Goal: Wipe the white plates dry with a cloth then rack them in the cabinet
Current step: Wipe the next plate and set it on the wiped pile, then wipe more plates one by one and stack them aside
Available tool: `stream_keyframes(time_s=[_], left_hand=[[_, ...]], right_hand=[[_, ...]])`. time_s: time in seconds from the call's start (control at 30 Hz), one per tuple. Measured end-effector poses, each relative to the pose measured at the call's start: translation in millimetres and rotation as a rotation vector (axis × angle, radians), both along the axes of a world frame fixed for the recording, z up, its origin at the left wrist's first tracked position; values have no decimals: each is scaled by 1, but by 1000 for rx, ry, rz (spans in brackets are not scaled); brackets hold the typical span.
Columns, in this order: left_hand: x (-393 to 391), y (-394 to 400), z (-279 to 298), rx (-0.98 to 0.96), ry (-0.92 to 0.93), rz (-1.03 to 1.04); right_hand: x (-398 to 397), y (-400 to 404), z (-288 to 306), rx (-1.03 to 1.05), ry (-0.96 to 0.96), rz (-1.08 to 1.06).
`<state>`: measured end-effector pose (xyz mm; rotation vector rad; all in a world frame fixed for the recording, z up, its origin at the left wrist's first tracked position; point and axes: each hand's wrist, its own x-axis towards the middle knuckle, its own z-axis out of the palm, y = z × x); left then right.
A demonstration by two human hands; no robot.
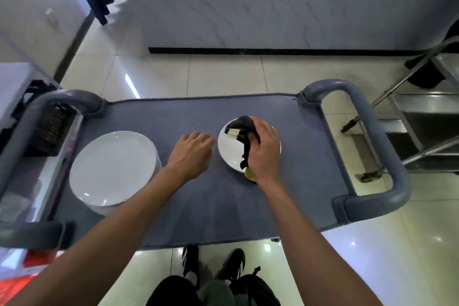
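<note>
White plate: a single small white plate (229, 149) is lying flat on the grey cart top (198, 191), right of centre, with its far and right parts hidden under the hand working on it.
Cloth: a dark cloth (244, 123) with a pale tag and a yellow patch is sitting bunched on the plate, one end trailing over the near rim.
Right hand: the right hand (264, 146) is curling its fingers round the cloth and pressing it down onto the plate's face.
Left hand: the left hand (192, 150) is hovering just beside the plate's left rim, fingers loosely bent, holding nothing; whether the fingertips are touching the rim cannot be told.
Stack: a stack of larger white plates (113, 167) is waiting well apart at the cart's left end.
Step, judged: wiping looks to be in hand; racking is not yet begun, and no cabinet is showing.
Handling: glazed ceramic is likely stiff, brittle and slick when damp, so it may skate on the mat under the rubbing; the cloth is soft and light.
Where to hold: the left hand is probably best steadying the raised rim, thumb above and fingers beneath, when lifting.
Risk: a chip if the plate is sliding off the cart edge.
</note>
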<state>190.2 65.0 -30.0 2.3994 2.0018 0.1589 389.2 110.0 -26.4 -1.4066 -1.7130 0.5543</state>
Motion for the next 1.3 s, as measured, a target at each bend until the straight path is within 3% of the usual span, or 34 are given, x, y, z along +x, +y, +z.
stream_keyframes(time_s=[0.4,0.8,1.3], left_hand=[[-93,-82,35,41,-46,435],[-184,-133,22,-75,-212,888],[-214,-137,-1,-138,-411,991]], right_hand=[[-110,-21,20,53,14,372],[-179,-50,15,-4,11,478],[-209,-67,2,-20,-25,474]])
